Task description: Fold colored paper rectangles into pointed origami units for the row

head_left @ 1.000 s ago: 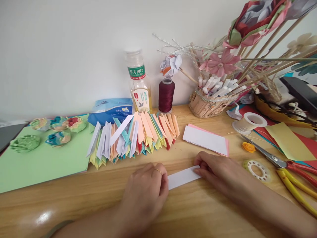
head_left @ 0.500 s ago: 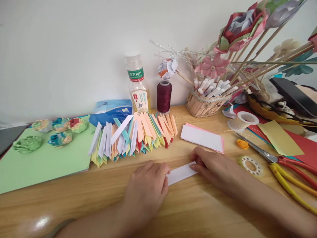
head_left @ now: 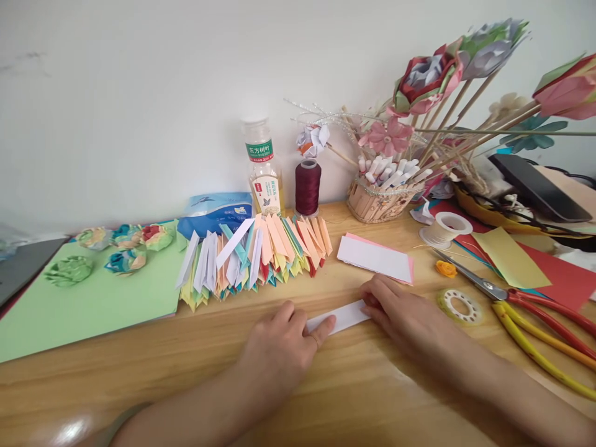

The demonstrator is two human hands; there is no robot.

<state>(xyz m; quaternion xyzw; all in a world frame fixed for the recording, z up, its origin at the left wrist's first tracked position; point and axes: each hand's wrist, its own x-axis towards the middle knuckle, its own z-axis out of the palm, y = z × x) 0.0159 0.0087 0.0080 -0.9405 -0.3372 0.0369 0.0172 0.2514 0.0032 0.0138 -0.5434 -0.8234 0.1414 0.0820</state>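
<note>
White strip: lies low on the wooden surface, the item under work, a narrow length of white paper (head_left: 347, 317) with a hand at each end.
Left grip: the left hand (head_left: 282, 341) is at the strip's left end, thumb laid across the paper, fingers part-curled; whether they close beneath it cannot be determined.
Right grip: the right hand (head_left: 400, 310) is at the strip's right end, thumb and fingers drawn together on the paper, no gap noted.
Folded pieces: a crowded row of coloured paper (head_left: 272, 239), beyond the strip and to its left.
Paper slips: a small stack, white over pink (head_left: 372, 257), just beyond the strip, apart from it.
Tape roll: flat on the surface (head_left: 446, 308), to the right of the strip, past the right grip.
Scissors: blades toward the wall (head_left: 488, 288), farther right of the strip.
Step in hand: judged to be flattening or creasing the strip along its length.
Next move calls for: in my judgement, aligned long edges, a steady right hold and even thumb pressure along the strip.
</note>
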